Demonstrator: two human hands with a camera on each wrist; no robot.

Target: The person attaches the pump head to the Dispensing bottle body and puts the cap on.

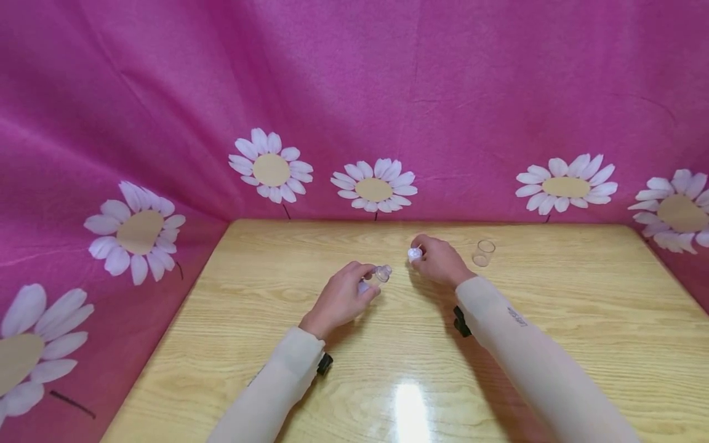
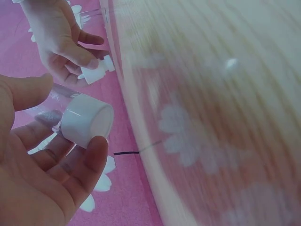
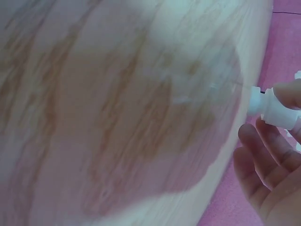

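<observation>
My left hand (image 1: pixel 354 289) grips a small clear bottle (image 1: pixel 381 274) just above the wooden table (image 1: pixel 554 307). The bottle lies tilted, its open neck pointing right. In the left wrist view the bottle (image 2: pixel 87 123) shows a white end, held between thumb and fingers (image 2: pixel 89 160). My right hand (image 1: pixel 429 255) pinches a small white cap (image 1: pixel 414 253) a little right of the bottle's neck, apart from it. The cap (image 2: pixel 96 71) (image 3: pixel 277 110) has a narrow stem and sits between thumb and fingertips (image 3: pixel 263 150).
A short clear glass (image 1: pixel 484 253) stands on the table to the right of my right hand. Pink cloth with white daisies (image 1: pixel 271 166) hangs close behind and along both sides of the table.
</observation>
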